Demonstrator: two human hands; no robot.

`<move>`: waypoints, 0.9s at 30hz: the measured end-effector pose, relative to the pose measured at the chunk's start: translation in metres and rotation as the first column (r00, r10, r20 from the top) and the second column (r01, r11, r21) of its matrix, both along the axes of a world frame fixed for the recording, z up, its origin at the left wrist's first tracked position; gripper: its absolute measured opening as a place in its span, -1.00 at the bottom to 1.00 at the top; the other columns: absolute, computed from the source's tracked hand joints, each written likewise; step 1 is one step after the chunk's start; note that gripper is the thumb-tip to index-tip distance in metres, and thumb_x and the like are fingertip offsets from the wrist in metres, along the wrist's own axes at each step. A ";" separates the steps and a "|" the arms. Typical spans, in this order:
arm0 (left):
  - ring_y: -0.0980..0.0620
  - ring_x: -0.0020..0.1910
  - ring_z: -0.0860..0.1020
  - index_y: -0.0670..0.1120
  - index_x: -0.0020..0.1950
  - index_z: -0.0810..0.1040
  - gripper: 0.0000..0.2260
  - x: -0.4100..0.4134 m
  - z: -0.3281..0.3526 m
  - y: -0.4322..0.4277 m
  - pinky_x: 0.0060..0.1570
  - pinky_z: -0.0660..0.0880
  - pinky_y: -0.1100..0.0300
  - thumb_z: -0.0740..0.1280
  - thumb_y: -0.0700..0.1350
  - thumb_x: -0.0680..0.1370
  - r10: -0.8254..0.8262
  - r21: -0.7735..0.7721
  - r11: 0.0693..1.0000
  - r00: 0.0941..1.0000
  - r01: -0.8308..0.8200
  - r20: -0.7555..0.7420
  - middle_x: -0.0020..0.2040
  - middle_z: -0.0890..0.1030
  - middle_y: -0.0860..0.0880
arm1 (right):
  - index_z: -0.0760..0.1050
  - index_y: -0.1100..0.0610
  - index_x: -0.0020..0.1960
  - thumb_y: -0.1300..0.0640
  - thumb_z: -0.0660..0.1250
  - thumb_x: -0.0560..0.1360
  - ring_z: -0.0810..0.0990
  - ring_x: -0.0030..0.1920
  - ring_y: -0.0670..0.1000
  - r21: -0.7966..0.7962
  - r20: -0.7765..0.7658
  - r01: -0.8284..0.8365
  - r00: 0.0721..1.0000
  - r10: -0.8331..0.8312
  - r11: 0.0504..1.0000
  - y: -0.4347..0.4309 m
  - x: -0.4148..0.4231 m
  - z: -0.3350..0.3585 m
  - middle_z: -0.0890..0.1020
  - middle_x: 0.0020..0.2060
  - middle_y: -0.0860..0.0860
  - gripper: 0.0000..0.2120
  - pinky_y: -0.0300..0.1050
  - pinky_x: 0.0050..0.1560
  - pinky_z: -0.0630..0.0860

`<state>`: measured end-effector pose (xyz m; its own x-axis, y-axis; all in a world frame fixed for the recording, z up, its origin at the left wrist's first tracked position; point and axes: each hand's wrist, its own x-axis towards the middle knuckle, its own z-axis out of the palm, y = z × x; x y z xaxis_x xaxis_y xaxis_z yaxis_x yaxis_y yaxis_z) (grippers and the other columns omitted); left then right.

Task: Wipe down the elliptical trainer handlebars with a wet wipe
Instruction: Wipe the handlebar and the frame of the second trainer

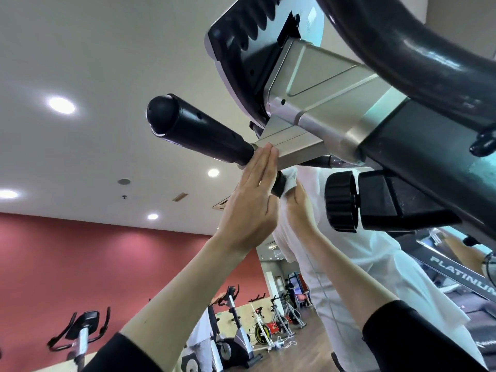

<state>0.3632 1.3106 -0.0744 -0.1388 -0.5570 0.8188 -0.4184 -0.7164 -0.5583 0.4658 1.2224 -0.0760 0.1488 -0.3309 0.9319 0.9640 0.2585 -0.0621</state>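
Wiping handlebar (198, 130) inner end under silver bracket (292, 142) | bracing with flat, straight-fingered left hand (252, 200) on bracket edge | clamping wet wipe (291, 178) round bar with right hand (298, 210) | next, likely: sliding wipe outward from bracket

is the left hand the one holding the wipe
No: the right hand pinches the wet wipe against the handlebar, while the left hand rests flat with straight fingers.
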 end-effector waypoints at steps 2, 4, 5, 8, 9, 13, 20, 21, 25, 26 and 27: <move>0.17 0.55 -0.09 -0.16 0.57 0.04 -0.37 -0.001 -0.001 0.000 0.52 -0.06 0.20 -0.05 -0.16 0.46 0.021 -0.006 1.000 1.000 -0.021 -0.016 0.58 0.04 -0.05 | 0.46 0.23 0.10 0.33 0.04 0.58 0.55 -0.11 -0.10 0.050 0.004 0.122 0.992 -0.122 0.991 0.006 0.002 0.010 0.58 -0.12 0.04 -0.76 -0.17 -0.02 0.48; 0.13 0.55 -0.06 -0.17 0.56 0.05 -0.36 -0.004 -0.003 -0.001 0.52 -0.05 0.19 -0.08 -0.12 0.44 0.042 0.009 0.999 0.999 -0.041 -0.024 0.58 0.05 -0.07 | 0.44 0.06 0.05 0.16 0.07 0.54 0.50 -0.14 0.00 0.043 -0.006 0.250 0.968 -0.250 0.967 0.011 0.002 0.014 0.53 -0.19 -0.08 -0.80 -0.02 -0.05 0.48; 0.11 0.55 -0.05 -0.18 0.56 0.06 -0.36 -0.004 -0.003 -0.001 0.52 -0.05 0.19 -0.08 -0.12 0.44 0.046 0.007 0.999 0.999 -0.045 -0.021 0.58 0.06 -0.09 | 0.43 0.00 0.11 0.11 0.06 0.54 0.49 -0.10 -0.02 0.032 0.015 0.282 0.959 -0.283 0.959 0.012 0.001 0.015 0.51 -0.16 -0.15 -0.78 0.00 -0.02 0.48; 0.09 0.55 -0.03 -0.21 0.55 0.08 -0.35 -0.007 -0.003 -0.002 0.51 -0.06 0.22 -0.09 -0.11 0.44 0.058 0.015 0.998 0.998 -0.057 -0.002 0.57 0.08 -0.12 | 0.36 0.06 0.36 0.05 0.07 0.59 0.47 0.23 0.03 -0.024 0.057 0.382 0.923 -0.380 0.924 0.016 0.005 0.005 0.52 0.19 0.00 -0.63 0.05 0.23 0.41; 0.10 0.54 -0.03 -0.22 0.55 0.08 -0.35 -0.009 -0.004 -0.003 0.51 -0.07 0.23 -0.10 -0.11 0.43 0.059 0.017 0.998 0.998 -0.059 -0.005 0.57 0.08 -0.13 | 0.31 0.08 0.43 0.06 0.09 0.61 0.39 0.34 0.01 -0.009 0.070 0.445 0.894 -0.443 0.896 0.017 0.011 0.002 0.46 0.32 0.02 -0.60 -0.01 0.33 0.34; 0.19 0.51 -0.07 -0.20 0.55 0.06 -0.37 -0.011 -0.006 -0.005 0.50 -0.10 0.27 -0.06 -0.16 0.45 0.062 0.007 0.998 0.998 -0.061 -0.021 0.57 0.06 -0.11 | 0.03 0.01 0.52 0.08 0.08 0.64 -0.03 0.48 -0.31 0.060 0.080 0.551 0.828 -0.555 0.832 0.021 0.029 -0.007 0.12 0.49 -0.12 -0.51 -0.38 0.44 -0.09; 0.11 0.55 -0.05 -0.19 0.56 0.07 -0.38 -0.008 -0.003 0.000 0.52 -0.07 0.21 0.04 -0.25 0.47 0.044 0.008 0.999 0.998 -0.044 -0.043 0.58 0.07 -0.08 | 0.12 0.16 0.54 0.24 0.11 0.64 0.34 0.39 -0.06 0.020 -0.079 0.166 0.983 -0.164 0.986 0.014 0.045 -0.026 0.38 0.40 0.10 -0.52 -0.27 0.40 0.22; 0.10 0.55 -0.05 -0.19 0.56 0.08 -0.38 -0.008 -0.003 0.000 0.52 -0.07 0.21 0.03 -0.25 0.47 0.041 0.007 0.999 0.998 -0.041 -0.043 0.58 0.07 -0.09 | 0.13 0.16 0.53 0.24 0.10 0.64 0.43 0.29 -0.05 0.005 -0.110 0.145 0.984 -0.143 0.989 0.011 0.043 -0.027 0.47 0.29 0.08 -0.53 -0.41 0.31 0.26; 0.10 0.55 -0.05 -0.20 0.56 0.08 -0.37 -0.009 -0.004 -0.001 0.51 -0.08 0.23 0.04 -0.27 0.45 0.027 0.007 1.000 0.998 -0.026 -0.057 0.58 0.06 -0.09 | 0.26 0.11 0.47 0.20 0.07 0.66 0.54 0.01 -0.12 -0.036 -0.204 0.187 0.960 -0.190 0.982 0.003 0.045 -0.025 0.55 0.18 0.13 -0.62 -0.47 0.09 0.36; 0.11 0.55 -0.06 -0.21 0.56 0.08 -0.37 -0.009 -0.004 -0.001 0.51 -0.08 0.23 0.04 -0.27 0.45 0.029 0.009 1.000 0.998 -0.028 -0.058 0.58 0.06 -0.09 | 0.25 0.12 0.47 0.15 0.05 0.67 0.53 0.10 -0.06 -0.063 -0.208 0.187 0.958 -0.196 0.980 0.002 0.047 -0.025 0.51 0.23 0.18 -0.62 -0.33 0.19 0.38; 0.11 0.55 -0.06 -0.21 0.56 0.08 -0.37 -0.010 -0.004 -0.001 0.51 -0.09 0.24 0.04 -0.27 0.46 0.033 0.012 0.999 0.998 -0.032 -0.056 0.58 0.06 -0.09 | 0.24 0.15 0.48 0.09 0.02 0.67 0.49 0.23 -0.01 -0.088 -0.226 0.160 0.958 -0.176 0.983 0.001 0.045 -0.024 0.47 0.29 0.18 -0.61 -0.18 0.29 0.37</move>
<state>0.3533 1.3101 -0.0782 -0.0746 -0.5696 0.8185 -0.4256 -0.7241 -0.5427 0.5105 1.2234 -0.1005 0.3112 -0.3069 0.8994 0.9502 0.0814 -0.3009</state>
